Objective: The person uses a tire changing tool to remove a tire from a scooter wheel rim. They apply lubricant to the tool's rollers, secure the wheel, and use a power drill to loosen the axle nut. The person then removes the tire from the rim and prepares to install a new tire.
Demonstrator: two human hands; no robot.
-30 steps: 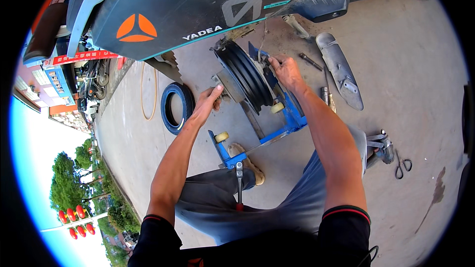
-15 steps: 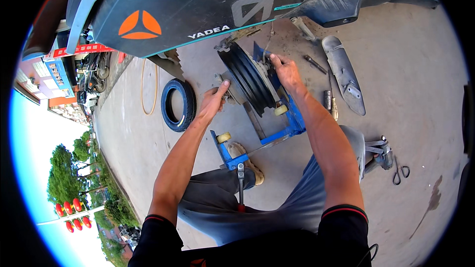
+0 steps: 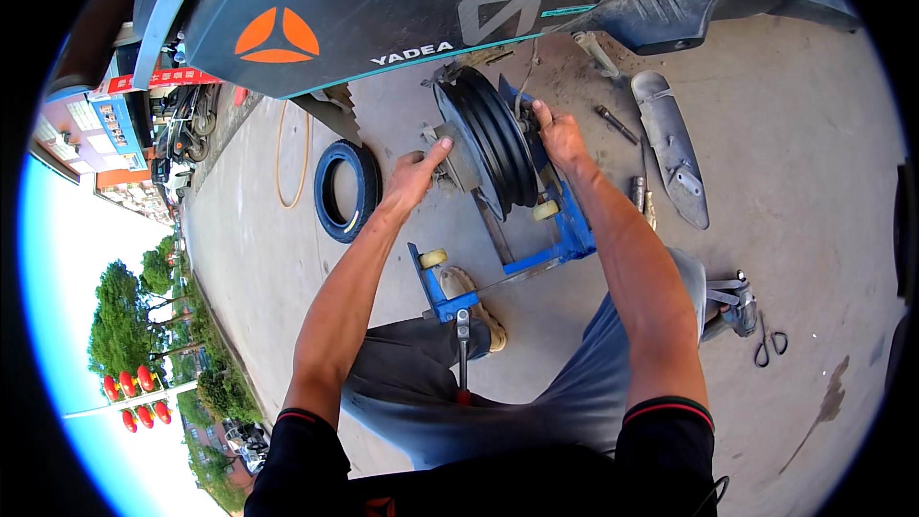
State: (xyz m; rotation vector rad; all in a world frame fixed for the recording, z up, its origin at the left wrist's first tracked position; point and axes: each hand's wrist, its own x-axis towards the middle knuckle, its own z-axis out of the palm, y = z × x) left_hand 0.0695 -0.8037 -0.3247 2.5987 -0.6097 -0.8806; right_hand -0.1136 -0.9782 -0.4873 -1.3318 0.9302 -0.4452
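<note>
A black wheel rim [image 3: 493, 134] without a tyre stands between my hands, under the side of a dark scooter [image 3: 383, 10]. My left hand [image 3: 414, 175] closes on the metal fitting at the left side of the hub, thumb on top. On the other side my right hand [image 3: 565, 137] grips the hub's right end, its fingertips partly hidden. Behind and below the rim is a blue metal stand [image 3: 572, 230] with pale rollers. A ratchet wrench [image 3: 463, 349] with a red handle end lies near my leg.
A loose black tyre [image 3: 367, 193] lies on the ground at the left, beside a thin yellow hose [image 3: 280, 172]. To the right are a grey elongated cover [image 3: 661, 124], a dark bar-shaped tool [image 3: 616, 124], a socket-like tool [image 3: 638, 193] and black-handled scissors [image 3: 764, 349].
The rim has swung between my hands, and now shows more of its left face. Both hands have shifted slightly to the right with it, keeping their hold.
</note>
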